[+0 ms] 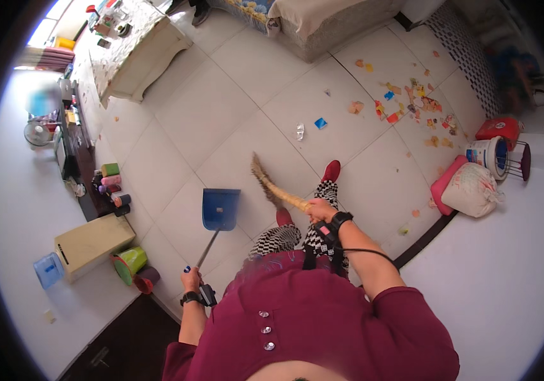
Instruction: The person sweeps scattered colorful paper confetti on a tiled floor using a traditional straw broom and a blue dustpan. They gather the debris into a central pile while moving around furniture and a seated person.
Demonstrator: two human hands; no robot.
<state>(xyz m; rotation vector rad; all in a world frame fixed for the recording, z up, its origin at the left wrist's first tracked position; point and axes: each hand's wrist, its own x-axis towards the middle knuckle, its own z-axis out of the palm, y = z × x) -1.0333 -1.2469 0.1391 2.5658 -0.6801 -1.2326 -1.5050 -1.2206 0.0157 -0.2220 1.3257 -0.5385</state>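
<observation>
My left hand [190, 280] is closed around the metal handle of a blue dustpan [221, 209], whose pan lies on the tiled floor to the left of my feet. My right hand [320, 211] grips the straw broom [283, 194] by its bound handle. The bristles spread between the dustpan and my red shoes. Ahead of my right foot lie a blue wrapper [320, 124] and a silvery wrapper [300, 131]. Farther off to the right, many scraps of coloured paper and litter [414, 102] are scattered over the tiles.
To the right, a white sack [471, 189] leans on a pink object beside a white bucket [491, 155]. At left are a green bin [131, 264], a beige water dispenser [93, 243] and a dark shelf. A pale table [143, 62] and a covered bed or sofa [314, 28] stand ahead; another person's feet show there.
</observation>
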